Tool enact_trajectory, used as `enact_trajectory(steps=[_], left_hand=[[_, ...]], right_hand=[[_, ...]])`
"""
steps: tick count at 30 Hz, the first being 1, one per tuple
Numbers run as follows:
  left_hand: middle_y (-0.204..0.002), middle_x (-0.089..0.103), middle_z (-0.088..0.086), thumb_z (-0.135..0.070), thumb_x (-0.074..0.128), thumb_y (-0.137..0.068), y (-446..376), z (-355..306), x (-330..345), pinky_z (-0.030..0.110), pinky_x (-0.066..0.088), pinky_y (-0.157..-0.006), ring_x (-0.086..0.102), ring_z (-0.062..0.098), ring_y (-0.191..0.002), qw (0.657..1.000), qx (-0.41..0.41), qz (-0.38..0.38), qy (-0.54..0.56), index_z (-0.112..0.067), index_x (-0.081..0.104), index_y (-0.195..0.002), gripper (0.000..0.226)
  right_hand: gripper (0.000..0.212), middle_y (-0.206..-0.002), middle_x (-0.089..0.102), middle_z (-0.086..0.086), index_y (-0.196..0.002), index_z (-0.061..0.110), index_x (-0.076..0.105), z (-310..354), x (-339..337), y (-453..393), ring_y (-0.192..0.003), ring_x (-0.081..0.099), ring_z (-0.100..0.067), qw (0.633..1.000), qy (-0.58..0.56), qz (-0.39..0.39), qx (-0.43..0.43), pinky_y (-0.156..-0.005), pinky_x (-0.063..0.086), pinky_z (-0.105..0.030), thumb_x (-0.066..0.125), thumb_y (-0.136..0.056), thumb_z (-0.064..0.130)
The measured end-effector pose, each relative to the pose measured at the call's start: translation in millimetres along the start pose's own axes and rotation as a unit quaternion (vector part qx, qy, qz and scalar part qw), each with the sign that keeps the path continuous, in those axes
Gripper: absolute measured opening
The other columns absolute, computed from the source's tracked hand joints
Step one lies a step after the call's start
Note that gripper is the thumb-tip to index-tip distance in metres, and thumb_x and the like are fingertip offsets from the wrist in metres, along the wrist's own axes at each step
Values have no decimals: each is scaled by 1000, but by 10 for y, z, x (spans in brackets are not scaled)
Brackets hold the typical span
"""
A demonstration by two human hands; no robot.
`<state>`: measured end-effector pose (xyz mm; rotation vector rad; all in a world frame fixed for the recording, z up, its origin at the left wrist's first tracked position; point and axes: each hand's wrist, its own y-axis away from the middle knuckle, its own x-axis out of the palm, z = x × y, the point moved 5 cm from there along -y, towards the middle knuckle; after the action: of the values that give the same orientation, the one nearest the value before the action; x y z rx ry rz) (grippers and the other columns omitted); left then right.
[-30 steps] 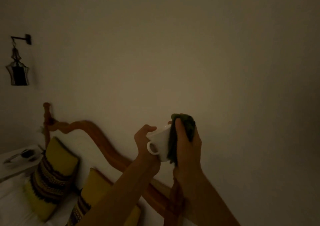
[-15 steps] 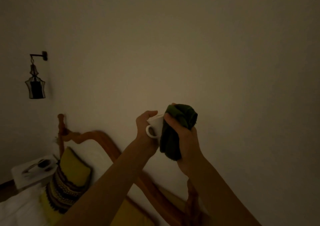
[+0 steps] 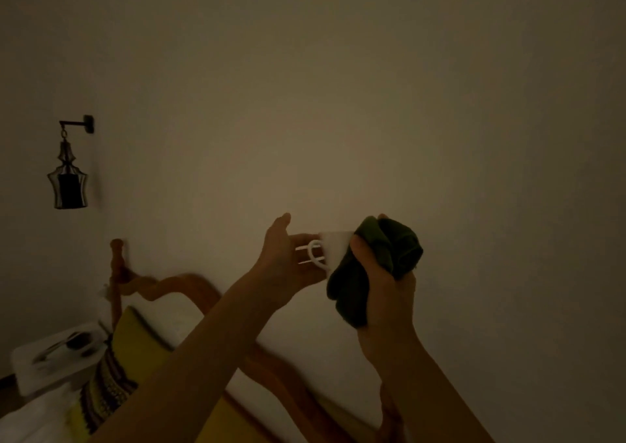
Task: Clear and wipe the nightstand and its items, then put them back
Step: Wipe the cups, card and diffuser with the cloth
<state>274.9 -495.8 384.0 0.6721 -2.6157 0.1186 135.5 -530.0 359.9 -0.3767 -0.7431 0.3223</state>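
Observation:
A small white cup (image 3: pixel 334 246) is held up in front of the wall, with its handle pointing left. My left hand (image 3: pixel 286 259) is at the handle side. Its fingers reach to the cup and its thumb is raised clear. My right hand (image 3: pixel 386 293) is closed on a bunched dark green cloth (image 3: pixel 379 263). The cloth wraps the cup's right side and hides that part. The room is dim and the cup's handle is motion-blurred.
A dark lantern (image 3: pixel 69 185) hangs from a wall bracket at the left. Below my arms runs a curved wooden headboard (image 3: pixel 189 283) with a yellow striped pillow (image 3: pixel 115 378). A white nightstand (image 3: pixel 40 371) with dark items stands at the far lower left.
Both hands moved right and slightly up. The cup turned so its handle faces left. My left thumb lifted off it and the cloth shifted round to the cup's right side.

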Motion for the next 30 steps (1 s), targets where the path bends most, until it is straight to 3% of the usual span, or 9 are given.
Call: enact_trajectory(steps=[4,7,10,13,18,21,24,28,30], left_hand=[[-87,72,10,-58,48,-90,46,-23,122,34,54,-68,66,29,-86,996,53,11,-76,-6,68,-104,58],[-85,74,10,-49,45,-94,35,-7,222,44,59,-76,68,33,-88,995,78,-39,-51,-10,68,-94,45],[-106,69,18,-50,41,-94,-15,-24,181,49,53,-92,65,37,-100,996,60,-71,6,-10,68,-101,49],[-104,70,15,-54,43,-88,-48,-40,120,46,51,-93,63,34,-99,995,60,-75,26,-10,68,-103,53],[-64,69,7,-50,49,-82,-35,-83,135,34,47,-70,59,29,-70,996,75,-27,29,-17,70,-50,51],[-75,67,12,-53,46,-85,33,-92,183,33,47,-70,58,30,-71,998,51,-1,25,-8,67,-80,49],[-76,67,13,-53,40,-92,0,-94,126,35,51,-67,60,31,-73,997,64,-36,32,-8,65,-84,53],[-81,71,17,-42,34,-101,49,-153,-81,44,56,-76,66,40,-86,967,186,-174,1,-10,72,-68,60],[-86,73,19,-48,35,-99,88,-81,-26,46,57,-80,68,38,-87,977,179,-116,9,-9,74,-69,63]], right_hand=[[53,-112,72,7,-119,41,60,67,147,45,-108,68,-14,990,79,14,-114,-100,54,-49,81,-73,24],[52,-114,69,15,-117,45,62,38,274,82,-111,66,-8,980,106,42,-161,-97,55,-36,83,-78,20],[62,-123,69,12,-128,39,61,52,269,51,-113,66,-8,993,55,22,-97,-98,55,-38,84,-71,41],[60,-116,73,9,-125,34,65,77,254,-12,-106,70,-16,1000,-16,5,5,-82,60,-34,77,-68,45],[55,-124,69,-12,-124,21,68,41,268,-18,-113,64,-33,982,-119,2,147,-85,57,-47,71,-73,40],[41,-118,72,-11,-117,25,73,46,299,29,-111,65,-35,970,-149,46,189,-93,54,-58,71,-79,38],[25,-99,77,-1,-110,30,73,22,308,88,-105,66,-30,977,-114,57,170,-94,53,-59,68,-86,34],[65,-107,75,2,-124,32,65,87,314,195,-99,72,-18,996,12,52,70,-91,58,-45,81,-62,46],[74,-115,72,3,-129,34,62,121,331,224,-105,70,-17,998,48,41,21,-95,57,-45,83,-59,47]])
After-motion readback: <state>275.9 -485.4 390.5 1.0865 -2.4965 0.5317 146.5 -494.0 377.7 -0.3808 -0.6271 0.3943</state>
